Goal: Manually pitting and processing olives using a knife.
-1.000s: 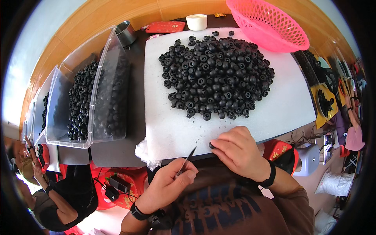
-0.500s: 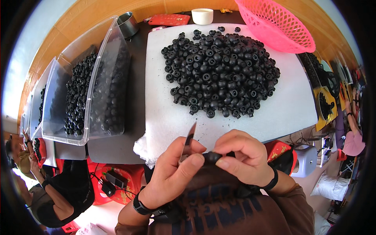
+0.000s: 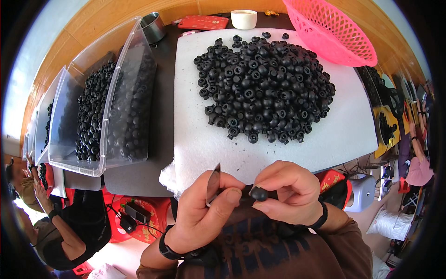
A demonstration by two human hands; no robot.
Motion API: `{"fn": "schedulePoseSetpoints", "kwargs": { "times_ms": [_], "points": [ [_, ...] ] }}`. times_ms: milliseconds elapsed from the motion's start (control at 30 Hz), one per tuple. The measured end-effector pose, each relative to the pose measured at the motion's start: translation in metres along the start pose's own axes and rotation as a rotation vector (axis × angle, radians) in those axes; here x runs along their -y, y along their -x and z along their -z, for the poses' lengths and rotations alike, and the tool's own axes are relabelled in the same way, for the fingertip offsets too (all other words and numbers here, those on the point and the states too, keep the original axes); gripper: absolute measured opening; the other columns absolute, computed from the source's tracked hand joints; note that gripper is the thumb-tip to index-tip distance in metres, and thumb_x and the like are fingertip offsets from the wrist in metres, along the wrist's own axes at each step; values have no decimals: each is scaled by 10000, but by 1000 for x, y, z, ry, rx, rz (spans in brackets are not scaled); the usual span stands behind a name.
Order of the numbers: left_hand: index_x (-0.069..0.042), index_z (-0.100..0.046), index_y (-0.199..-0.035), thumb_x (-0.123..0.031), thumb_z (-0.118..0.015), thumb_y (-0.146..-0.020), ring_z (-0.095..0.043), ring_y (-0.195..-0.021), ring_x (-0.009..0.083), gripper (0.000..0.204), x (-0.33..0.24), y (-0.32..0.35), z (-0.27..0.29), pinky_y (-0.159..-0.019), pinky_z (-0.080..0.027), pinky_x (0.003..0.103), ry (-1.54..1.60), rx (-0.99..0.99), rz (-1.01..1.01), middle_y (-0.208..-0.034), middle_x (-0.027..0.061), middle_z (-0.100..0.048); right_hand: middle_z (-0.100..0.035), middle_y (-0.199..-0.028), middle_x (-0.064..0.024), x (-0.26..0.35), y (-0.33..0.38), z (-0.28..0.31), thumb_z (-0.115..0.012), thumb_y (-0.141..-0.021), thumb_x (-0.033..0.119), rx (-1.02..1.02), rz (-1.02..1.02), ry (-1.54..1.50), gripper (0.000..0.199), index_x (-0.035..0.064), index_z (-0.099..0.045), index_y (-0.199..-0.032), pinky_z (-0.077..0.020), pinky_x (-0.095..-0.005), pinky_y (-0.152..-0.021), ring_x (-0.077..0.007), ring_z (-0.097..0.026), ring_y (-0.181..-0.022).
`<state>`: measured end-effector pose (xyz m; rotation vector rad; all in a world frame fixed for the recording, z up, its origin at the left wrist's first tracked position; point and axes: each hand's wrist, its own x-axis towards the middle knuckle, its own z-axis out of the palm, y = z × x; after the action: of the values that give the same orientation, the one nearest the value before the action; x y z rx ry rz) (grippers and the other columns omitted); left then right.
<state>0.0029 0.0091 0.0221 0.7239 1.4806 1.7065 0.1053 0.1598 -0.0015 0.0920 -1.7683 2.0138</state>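
Note:
My left hand (image 3: 204, 211) is closed on a thin metal knife blade (image 3: 213, 185), its tip pointing up and away from me. Its thumb and forefinger meet just left of the other hand. Between the thumb and fingers of my right hand (image 3: 292, 193) is a small round black rubber part (image 3: 260, 194), and I cannot make out its far end. Beyond both hands, a large heap of similar black parts (image 3: 267, 88) lies on a white foam board (image 3: 223, 156).
At the left stands a clear plastic bin (image 3: 104, 135) of black parts. A pink basket (image 3: 332, 35) leans at the back right, near a white cup (image 3: 243, 19), a red phone-like slab (image 3: 203, 22) and a metal mug (image 3: 152, 28). Other people (image 3: 62, 228) sit at both sides.
My hands have drawn slightly apart. The right hand has turned the black part and moved it a little right; the blade has shifted left and lower.

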Motion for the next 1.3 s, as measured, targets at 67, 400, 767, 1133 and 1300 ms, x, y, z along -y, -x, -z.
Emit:
{"fn": "schedulePoseSetpoints", "kwargs": {
  "times_ms": [67, 400, 767, 1133, 1300],
  "points": [
    [2, -539, -909, -52, -561, -847, -534, -665, 102, 85, 1, 3, 3, -583, -422, 225, -303, -72, -62, -770, 55, -571, -604, -903, -101, -2, 1, -2, -655, -728, -77, -9, 11, -51, 256, -10, -583, -963, -453, -211, -595, -127, -592, -748],
    [-39, -536, -903, -41, -690, -637, -565, -561, 220, 307, 8, -3, 4, -472, -455, 316, -902, -8, -472, -688, 52, -542, -596, -935, -126, -11, 6, -2, -635, -701, -112, -31, -30, -139, 283, -19, -569, -960, -458, -231, -675, -143, -588, -800],
    [-41, -528, -875, -61, -675, -665, -554, -545, 206, 258, 10, -3, 2, -456, -446, 310, -951, 1, -446, -665, 43, -516, -504, -998, -103, -13, 7, 1, -584, -745, -79, 97, -74, -282, 320, -1, -501, -1045, -411, -221, -707, -101, -503, -798],
    [-43, -523, -879, -68, -661, -692, -548, -526, 208, 233, 8, -4, 0, -448, -446, 308, -962, 33, -409, -655, 45, -505, -525, -947, -91, -13, 9, 2, -608, -791, -5, 107, -112, -261, 257, -2, -506, -1026, -414, -227, -679, -113, -513, -761],
    [-44, -509, -918, -75, -651, -693, -559, -551, 236, 268, 8, 0, 0, -461, -451, 327, -948, 79, -328, -680, 61, -517, -558, -886, -97, -9, 9, 5, -634, -786, 36, 136, -95, -106, 226, 4, -525, -981, -436, -263, -675, -176, -549, -760]
  ]
}}
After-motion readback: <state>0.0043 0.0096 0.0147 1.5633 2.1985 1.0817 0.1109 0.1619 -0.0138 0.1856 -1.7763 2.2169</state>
